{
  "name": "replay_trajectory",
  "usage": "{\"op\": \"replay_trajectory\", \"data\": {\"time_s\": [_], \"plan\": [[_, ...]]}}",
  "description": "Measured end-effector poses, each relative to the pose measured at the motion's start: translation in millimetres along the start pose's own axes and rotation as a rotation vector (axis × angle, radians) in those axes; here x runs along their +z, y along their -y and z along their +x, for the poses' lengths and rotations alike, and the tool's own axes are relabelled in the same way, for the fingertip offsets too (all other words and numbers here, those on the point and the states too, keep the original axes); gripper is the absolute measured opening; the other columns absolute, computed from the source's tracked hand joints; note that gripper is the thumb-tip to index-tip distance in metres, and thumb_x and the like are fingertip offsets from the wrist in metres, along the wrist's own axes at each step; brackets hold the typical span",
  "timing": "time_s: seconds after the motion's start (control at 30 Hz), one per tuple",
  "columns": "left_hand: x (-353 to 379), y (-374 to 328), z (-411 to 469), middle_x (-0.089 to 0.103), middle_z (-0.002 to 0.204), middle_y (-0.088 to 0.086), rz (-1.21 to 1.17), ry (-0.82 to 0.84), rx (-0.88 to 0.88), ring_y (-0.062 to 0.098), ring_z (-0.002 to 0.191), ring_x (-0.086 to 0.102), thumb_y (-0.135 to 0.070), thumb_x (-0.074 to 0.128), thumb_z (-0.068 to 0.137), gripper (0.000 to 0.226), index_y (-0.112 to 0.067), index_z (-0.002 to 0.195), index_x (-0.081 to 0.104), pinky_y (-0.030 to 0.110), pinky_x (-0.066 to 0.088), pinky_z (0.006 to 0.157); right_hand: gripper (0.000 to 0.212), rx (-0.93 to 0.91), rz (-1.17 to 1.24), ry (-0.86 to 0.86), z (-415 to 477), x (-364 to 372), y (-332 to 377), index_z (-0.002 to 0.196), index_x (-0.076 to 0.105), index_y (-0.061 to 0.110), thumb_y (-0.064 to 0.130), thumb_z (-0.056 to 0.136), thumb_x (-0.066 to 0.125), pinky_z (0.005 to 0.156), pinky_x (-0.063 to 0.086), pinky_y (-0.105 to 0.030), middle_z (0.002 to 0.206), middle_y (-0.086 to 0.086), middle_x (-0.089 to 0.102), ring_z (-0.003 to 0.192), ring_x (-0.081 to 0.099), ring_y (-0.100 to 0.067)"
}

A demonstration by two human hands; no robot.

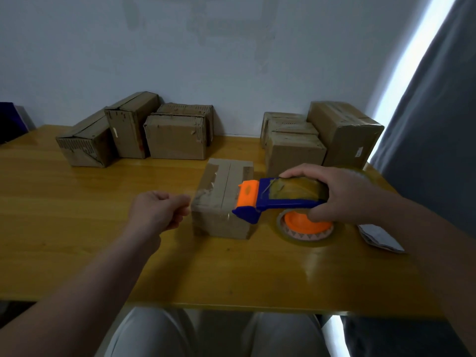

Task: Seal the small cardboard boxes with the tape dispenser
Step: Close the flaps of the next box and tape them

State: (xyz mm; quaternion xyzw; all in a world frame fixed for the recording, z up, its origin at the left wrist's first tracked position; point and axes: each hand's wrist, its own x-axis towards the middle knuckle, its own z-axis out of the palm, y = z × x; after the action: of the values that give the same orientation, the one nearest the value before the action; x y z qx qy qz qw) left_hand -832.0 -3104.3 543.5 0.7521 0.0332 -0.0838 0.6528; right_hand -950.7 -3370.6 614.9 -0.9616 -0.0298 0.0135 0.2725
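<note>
A: Knees [144, 333] in pale trousers are showing closest, just below the near edge. What is filling the room beyond them?

B: Pale bluish wall [206, 60] is taking up the whole back. Grey curtain [438, 124] is hanging down the right side, with a strip of daylight glowing along it.

A: And the surface?

B: Yellow wooden worktop [77, 240] is stretching across, shining a little. Two groups of cardboard boxes are standing at its far edge against the wall, the left group [134, 132] and the right group [322, 135].

A: Where is the middle box sitting?

B: The middle box [219, 202] is sitting between the hands, flaps closed, with wrinkled tape strips on top. The right hand [342, 194] is gripping the blue-and-orange tape dispenser [278, 199], whose orange head is hanging over the box's right top edge. The left hand [159, 210] is hovering just beside the box's left face with its fingers curled. I cannot tell whether they are pinching anything.

A: Anything smaller?

B: A tape roll [306, 228] with an orange hub is lying flat under the right hand, and a crumpled paper slip [381, 235] is lying to its right.
</note>
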Motion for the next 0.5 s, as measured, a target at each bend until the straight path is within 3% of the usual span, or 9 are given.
{"op": "replay_trajectory", "data": {"time_s": [0.17,0.5], "plan": [[-0.5,8.9,4.2,0.060,0.064,0.007,0.019,-0.119,0.012,0.014,0.056,0.048,-0.022,0.074,0.080,0.022,-0.005,0.072,0.062,0.026,0.041,0.052,0.067,-0.028,-0.016,0.017,13.1,4.5,8.8,0.121,0.041,0.051,0.015,0.074,0.074,0.052,0.044,-0.009,0.097,0.015,0.056,0.070,0.057,0.007],[-3.5,23.1,16.5,0.059,0.063,0.005,0.047,-0.133,0.028,0.014,0.056,0.047,-0.028,0.074,0.080,0.028,-0.006,0.071,0.060,0.027,0.039,0.051,0.065,-0.011,-0.059,0.041,27.4,9.6,16.2,0.120,0.041,0.052,0.020,0.074,0.075,0.057,0.048,-0.015,0.099,0.019,0.051,0.076,0.059,-0.006]]}}
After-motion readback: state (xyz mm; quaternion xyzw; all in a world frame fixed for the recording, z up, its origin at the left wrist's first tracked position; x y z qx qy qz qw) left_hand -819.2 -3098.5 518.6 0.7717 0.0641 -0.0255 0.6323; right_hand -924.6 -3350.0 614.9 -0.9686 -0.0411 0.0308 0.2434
